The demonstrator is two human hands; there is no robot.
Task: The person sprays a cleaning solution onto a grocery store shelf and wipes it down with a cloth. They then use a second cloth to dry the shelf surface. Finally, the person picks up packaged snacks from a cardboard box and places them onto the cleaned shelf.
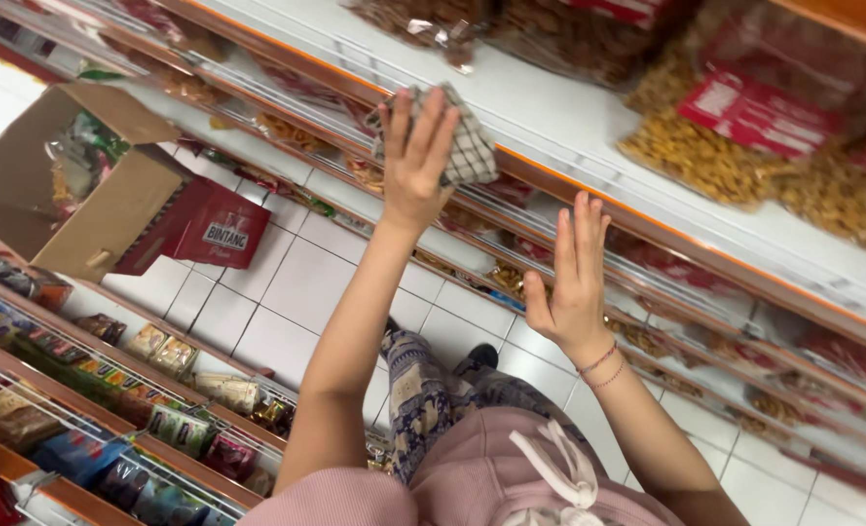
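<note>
My left hand (pixel 415 161) reaches up to the white shelf board (pixel 559 107) with fingers spread. It presses a grey-and-white checked cloth (pixel 472 146) against the board's orange front edge. My right hand (pixel 574 282) is held up flat, fingers together, just below the shelf's edge; it holds nothing and wears thin red bracelets at the wrist. Clear bags of golden snacks (pixel 705 146) with red labels lie on the shelf to the right of the cloth.
An open cardboard box (pixel 73 195) of packets stands on the white tiled floor (pixel 287 282), with a red carton (pixel 214 229) beside it. Shelves of small snack packets (pixel 160 356) run along the left. More rows of packets fill the lower shelves on the right.
</note>
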